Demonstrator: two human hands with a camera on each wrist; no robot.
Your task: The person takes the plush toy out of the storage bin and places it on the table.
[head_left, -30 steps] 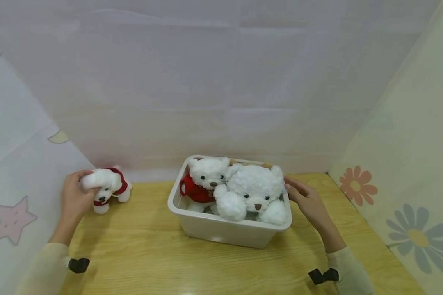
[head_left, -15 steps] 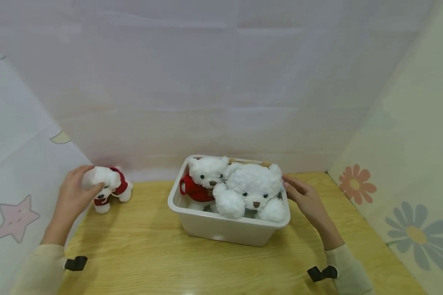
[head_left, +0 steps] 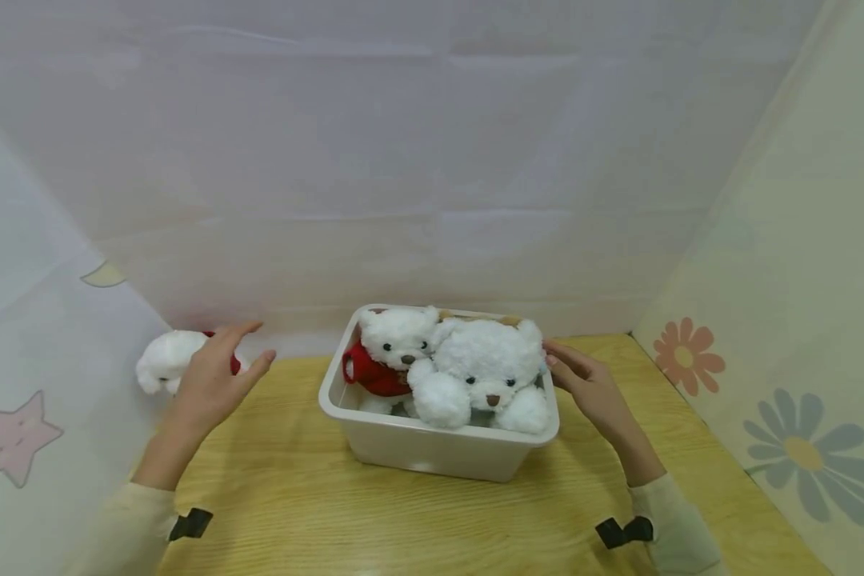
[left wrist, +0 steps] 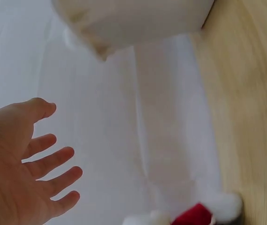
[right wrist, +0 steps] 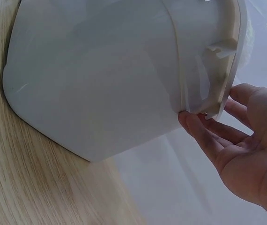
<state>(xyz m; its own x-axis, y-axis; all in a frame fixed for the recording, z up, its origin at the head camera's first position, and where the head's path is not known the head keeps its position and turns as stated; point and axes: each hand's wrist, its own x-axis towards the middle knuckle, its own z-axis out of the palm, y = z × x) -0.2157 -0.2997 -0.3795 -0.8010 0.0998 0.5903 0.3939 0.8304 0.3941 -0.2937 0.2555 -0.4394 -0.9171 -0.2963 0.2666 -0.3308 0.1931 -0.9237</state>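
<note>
My left hand (head_left: 212,384) is raised with spread fingers in front of a white plush dog (head_left: 167,358) in red clothing, hiding part of it. In the left wrist view that hand (left wrist: 25,164) holds nothing, and a white and red bit of the plush dog (left wrist: 194,215) shows at the bottom edge. My right hand (head_left: 596,400) grips the right rim of a white plastic bin (head_left: 432,450). In the right wrist view, the right hand's (right wrist: 246,136) fingers curl at the rim of the bin (right wrist: 100,84). Inside the bin sit two white teddy bears, one in a red shirt (head_left: 378,374), one larger (head_left: 486,356).
Bin and dog are on a yellow wood-grain table (head_left: 403,520). A pale cloth backdrop (head_left: 432,200) rises behind the table. Printed panels stand on both sides, with a pink star (head_left: 18,438) at left and flowers (head_left: 684,356) at right.
My left hand has let go of the plush dog's head and moved right, its fingers spreading. The dog is now left beside the panel. The right hand stays on the bin's rim.
</note>
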